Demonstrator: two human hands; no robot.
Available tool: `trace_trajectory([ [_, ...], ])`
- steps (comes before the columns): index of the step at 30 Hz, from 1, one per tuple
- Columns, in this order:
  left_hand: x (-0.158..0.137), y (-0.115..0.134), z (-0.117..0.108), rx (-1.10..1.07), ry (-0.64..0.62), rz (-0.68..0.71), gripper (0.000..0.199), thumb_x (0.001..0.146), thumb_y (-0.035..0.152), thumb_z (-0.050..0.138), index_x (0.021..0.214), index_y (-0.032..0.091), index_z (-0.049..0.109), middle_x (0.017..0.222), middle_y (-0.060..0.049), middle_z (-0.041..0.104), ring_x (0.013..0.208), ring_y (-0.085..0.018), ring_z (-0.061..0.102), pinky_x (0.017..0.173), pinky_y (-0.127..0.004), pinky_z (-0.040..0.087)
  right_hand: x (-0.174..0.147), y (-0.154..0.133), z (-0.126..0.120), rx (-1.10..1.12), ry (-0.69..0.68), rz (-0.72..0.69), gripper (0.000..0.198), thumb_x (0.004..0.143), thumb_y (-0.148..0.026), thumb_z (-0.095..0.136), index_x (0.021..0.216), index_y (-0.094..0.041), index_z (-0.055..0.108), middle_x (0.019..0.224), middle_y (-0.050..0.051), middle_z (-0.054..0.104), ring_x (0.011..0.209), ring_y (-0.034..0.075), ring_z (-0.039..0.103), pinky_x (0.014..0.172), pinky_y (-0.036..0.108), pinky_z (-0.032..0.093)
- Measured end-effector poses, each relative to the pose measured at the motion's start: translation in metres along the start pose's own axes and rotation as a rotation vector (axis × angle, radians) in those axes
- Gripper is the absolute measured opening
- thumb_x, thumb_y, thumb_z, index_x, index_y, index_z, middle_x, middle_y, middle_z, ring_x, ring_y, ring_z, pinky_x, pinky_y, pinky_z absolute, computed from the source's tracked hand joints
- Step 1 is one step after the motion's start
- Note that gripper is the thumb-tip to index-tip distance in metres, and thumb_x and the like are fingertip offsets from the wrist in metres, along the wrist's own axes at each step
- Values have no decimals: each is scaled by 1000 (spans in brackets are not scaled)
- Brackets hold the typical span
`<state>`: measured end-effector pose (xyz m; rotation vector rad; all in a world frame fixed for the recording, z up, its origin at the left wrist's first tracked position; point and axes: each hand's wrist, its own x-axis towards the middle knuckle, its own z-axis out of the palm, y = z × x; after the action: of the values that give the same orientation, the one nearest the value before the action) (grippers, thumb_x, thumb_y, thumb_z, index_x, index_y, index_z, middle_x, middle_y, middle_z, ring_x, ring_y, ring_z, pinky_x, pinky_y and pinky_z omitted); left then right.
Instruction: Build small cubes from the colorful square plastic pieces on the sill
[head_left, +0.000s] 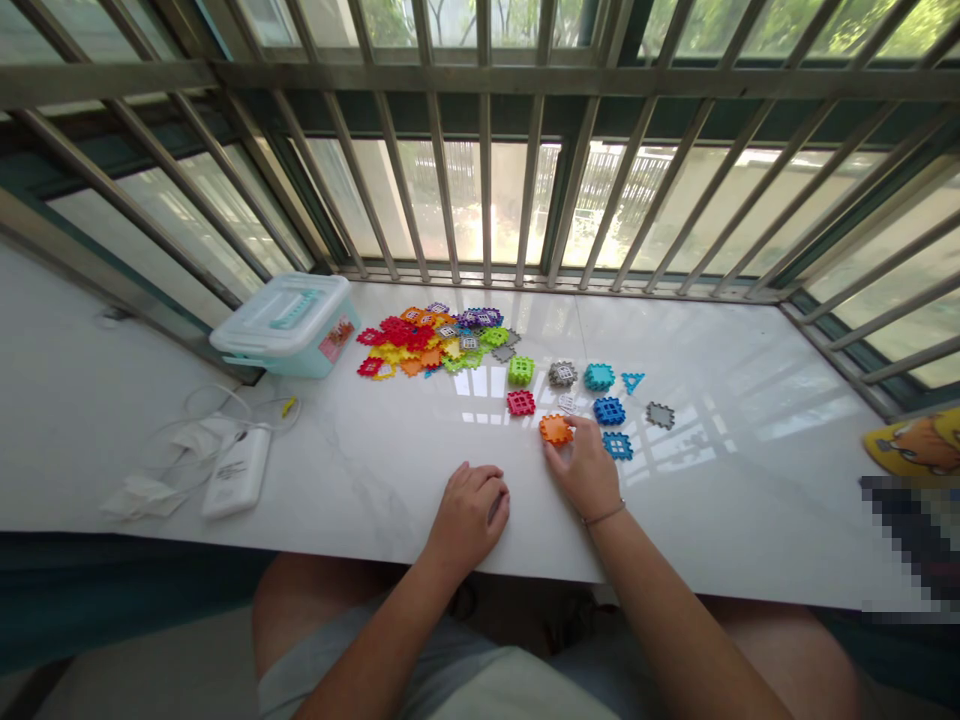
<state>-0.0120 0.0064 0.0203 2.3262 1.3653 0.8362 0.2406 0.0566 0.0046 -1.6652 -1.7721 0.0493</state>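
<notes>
My right hand (589, 470) is closed on an orange square building tile (555, 430) with toothed edges, thumb and fingertips at its right side; it looks like a small stack. My left hand (472, 507) rests on the table with its fingers curled in, and nothing shows in it. Around the right hand lie a red tile (521, 403), a white window piece (568, 403), a blue window tile stack (610, 410) and another blue tile (618, 446). Behind them stand green (521, 371), grey (562, 374) and teal (599, 377) stacks.
A heap of mixed coloured tiles (412, 340) lies at the back left. Beside it stands a lidded teal box (300, 325). A white power bank (237, 472) with cables lies left. A blue triangle (633, 382) and grey tile (661, 415) lie right. Window bars (484, 190) border the table's back.
</notes>
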Motion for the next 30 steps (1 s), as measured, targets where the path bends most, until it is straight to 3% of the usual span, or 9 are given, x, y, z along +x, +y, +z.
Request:
trace_trajectory([
  [12,0,-1,0,1,3,1,11,99,16,66,103,26,69,123,-6,75,117,-26,71,126,-58,42,-1,-3,1,-55,-9,30,54,103,-53,63,145,-19,53,135,19,66,117,34,69,86,45,65],
  [21,0,-1,1,0,4,-3,10,99,17,66,103,26,70,123,-7,75,117,-26,71,126,-58,43,0,-4,-1,-39,-27,27,50,101,-46,65,142,-19,56,135,16,67,117,31,70,90,43,65],
  [30,0,-2,1,5,13,5,11,99,16,67,103,26,71,123,-6,75,117,-26,71,125,-58,44,0,-4,-1,-34,-25,17,51,104,-52,64,142,-19,55,134,17,67,117,32,70,90,44,65],
])
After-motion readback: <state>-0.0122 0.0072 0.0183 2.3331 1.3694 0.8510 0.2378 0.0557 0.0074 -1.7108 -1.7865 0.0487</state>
